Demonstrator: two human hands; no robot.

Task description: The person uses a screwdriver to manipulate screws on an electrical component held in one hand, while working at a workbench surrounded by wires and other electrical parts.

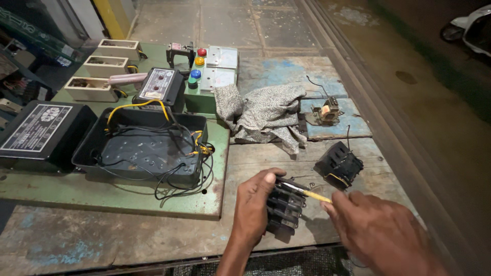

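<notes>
Head view: contactor point(284, 208) within left-hand fingers point(266, 180)

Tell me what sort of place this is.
Probably an electrical repair workshop. The left hand grips a black contactor-like part while the right hand works a yellow-handled screwdriver into it. Alongside: an opened black box of loose wires and a green panel with coloured push-buttons.

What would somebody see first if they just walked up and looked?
Probably the two hands at the bottom: the left hand grips a black part while the right hand pokes a yellow screwdriver into it. Next, the open black box of tangled wires on the left, and the grey rag in the middle.
</notes>
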